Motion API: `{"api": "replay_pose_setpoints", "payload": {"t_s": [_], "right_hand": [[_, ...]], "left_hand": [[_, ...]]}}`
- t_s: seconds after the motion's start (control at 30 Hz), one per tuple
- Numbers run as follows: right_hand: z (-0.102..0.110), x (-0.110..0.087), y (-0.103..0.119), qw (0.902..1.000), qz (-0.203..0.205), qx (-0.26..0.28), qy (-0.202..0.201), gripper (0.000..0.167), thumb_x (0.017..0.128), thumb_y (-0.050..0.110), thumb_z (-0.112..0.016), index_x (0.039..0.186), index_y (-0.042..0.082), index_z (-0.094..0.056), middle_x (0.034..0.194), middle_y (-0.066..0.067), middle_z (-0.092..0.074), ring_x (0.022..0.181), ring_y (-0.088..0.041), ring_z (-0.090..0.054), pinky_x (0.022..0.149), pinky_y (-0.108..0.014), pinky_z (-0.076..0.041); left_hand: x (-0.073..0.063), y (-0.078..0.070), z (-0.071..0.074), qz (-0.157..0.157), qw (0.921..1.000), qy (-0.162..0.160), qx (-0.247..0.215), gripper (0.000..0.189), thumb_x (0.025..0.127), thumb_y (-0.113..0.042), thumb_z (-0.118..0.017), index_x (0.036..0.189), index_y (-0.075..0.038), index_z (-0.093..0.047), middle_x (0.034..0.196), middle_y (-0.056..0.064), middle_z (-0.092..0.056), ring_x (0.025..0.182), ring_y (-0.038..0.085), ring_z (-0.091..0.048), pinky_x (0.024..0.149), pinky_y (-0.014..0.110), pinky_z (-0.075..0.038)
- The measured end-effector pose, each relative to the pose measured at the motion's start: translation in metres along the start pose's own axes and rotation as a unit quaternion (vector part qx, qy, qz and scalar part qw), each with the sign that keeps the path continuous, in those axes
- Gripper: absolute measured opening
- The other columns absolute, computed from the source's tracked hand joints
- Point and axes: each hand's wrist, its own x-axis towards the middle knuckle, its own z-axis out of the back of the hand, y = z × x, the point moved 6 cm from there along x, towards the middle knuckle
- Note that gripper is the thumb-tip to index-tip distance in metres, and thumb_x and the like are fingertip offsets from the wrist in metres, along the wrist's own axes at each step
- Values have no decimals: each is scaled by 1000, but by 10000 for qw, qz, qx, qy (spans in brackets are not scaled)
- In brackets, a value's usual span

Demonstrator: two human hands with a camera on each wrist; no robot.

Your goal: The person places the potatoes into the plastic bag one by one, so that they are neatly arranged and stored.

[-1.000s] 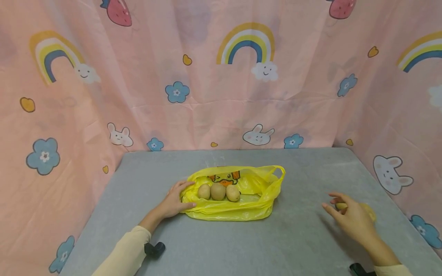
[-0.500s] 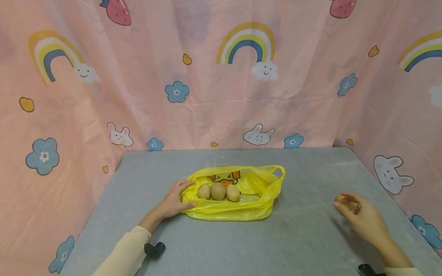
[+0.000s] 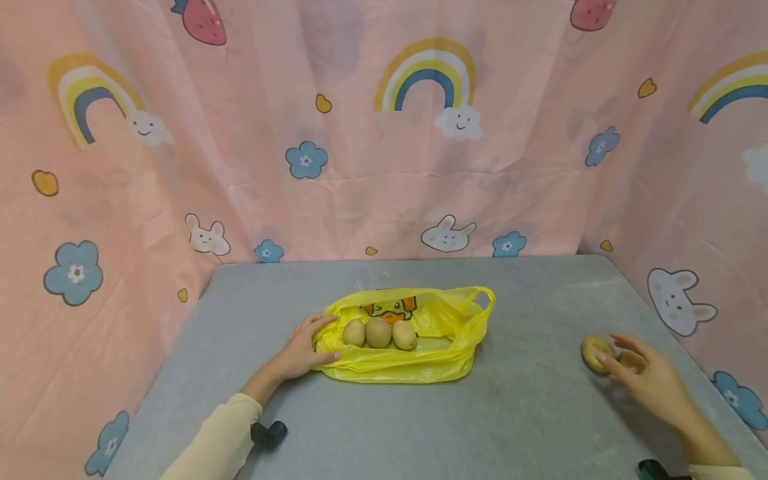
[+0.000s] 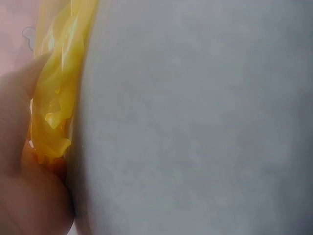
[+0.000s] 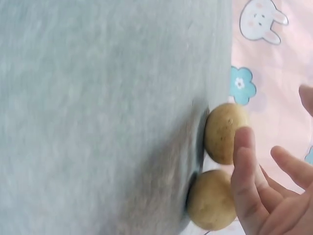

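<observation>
A yellow plastic bag with a cartoon face lies on its side, its mouth towards me. Three round tan potatoes sit in a row inside it. My left hand grips the bag's left edge, thumb in front and fingers behind; the left wrist view shows the thumb against crumpled yellow plastic. At the right of the table, my right hand is beside two more potatoes. Its thumb is close to the left potato, while the right potato is partly hidden by the fingers. In the right wrist view the fingers look extended.
The grey table is bounded behind and at both sides by a pink patterned curtain. The bag's handle loop sticks out at its right end. A dark wrist mount is on my left sleeve.
My right hand has moved right and a little towards me, and the two potatoes beside it show more fully. The left hand and the bag have stayed in place.
</observation>
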Motion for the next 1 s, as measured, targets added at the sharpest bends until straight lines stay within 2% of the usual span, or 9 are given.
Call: {"api": "replay_pose_setpoints", "payload": {"t_s": [0.27,0.33,0.5,0.57,0.7,0.8,0.83,0.93,1.0], "right_hand": [[5,5,-17,9980,-337,-85,526,76,101,35,-62,152,-11,-29,142,-48,-36,62,-11,-64,59,-24,-49],[8,6,-20,9975,-410,-165,548,77,101,38,-61,152,-10,-30,144,-47,-36,84,-29,-68,75,-35,-52],[20,8,-26,9991,-392,-106,-127,71,96,38,-68,145,-9,-45,131,-40,-52,93,-3,-58,74,-30,-49],[23,10,-29,9985,-410,-184,-307,71,95,40,-69,143,-8,-48,129,-38,-54,77,15,-41,59,-20,-41],[21,13,-33,9991,-371,-201,-37,72,98,39,-66,146,-9,-42,141,-43,-43,100,-26,-63,74,-48,-53],[16,15,-37,9995,-211,-209,141,70,98,34,-66,146,-10,-41,143,-44,-41,115,-62,-46,78,-59,-48],[15,15,-39,9995,-169,-210,193,70,97,34,-67,145,-10,-42,143,-44,-42,115,-61,-47,77,-54,-48],[11,16,-44,9989,-24,-323,349,69,95,34,-70,144,-8,-46,140,-40,-49,109,-14,-57,74,-28,-42],[10,17,-47,9984,62,-379,426,69,94,36,-71,143,-7,-48,138,-38,-51,103,14,-43,70,-17,-36]], "left_hand": [[0,0,1,10,10000,-20,-9,75,87,-35,-77,152,-18,-46,157,15,-37,148,43,-28,115,70,-21],[0,-1,1,24,10000,-27,0,75,87,-35,-78,152,-18,-46,157,15,-37,148,43,-28,115,70,-21],[0,0,1,67,10000,-34,25,75,87,-36,-78,153,-19,-46,157,15,-36,148,43,-28,115,70,-21],[0,0,1,71,10000,-35,20,75,87,-36,-78,153,-19,-45,157,15,-36,148,43,-28,115,70,-22],[-1,0,1,62,10000,-22,5,75,87,-36,-77,153,-19,-45,158,15,-36,148,43,-27,115,71,-22],[-1,1,0,72,10000,-7,17,75,87,-36,-77,153,-20,-45,158,15,-35,148,43,-27,115,71,-21],[-1,1,0,86,10000,-4,14,75,87,-36,-77,153,-20,-45,158,14,-35,149,43,-27,115,71,-21],[-1,1,0,65,10000,-18,52,75,87,-36,-77,153,-20,-45,158,15,-35,148,43,-27,114,71,-22],[-1,1,0,59,10000,-18,73,75,87,-36,-77,153,-20,-45,159,15,-35,148,43,-26,114,71,-22]]}}
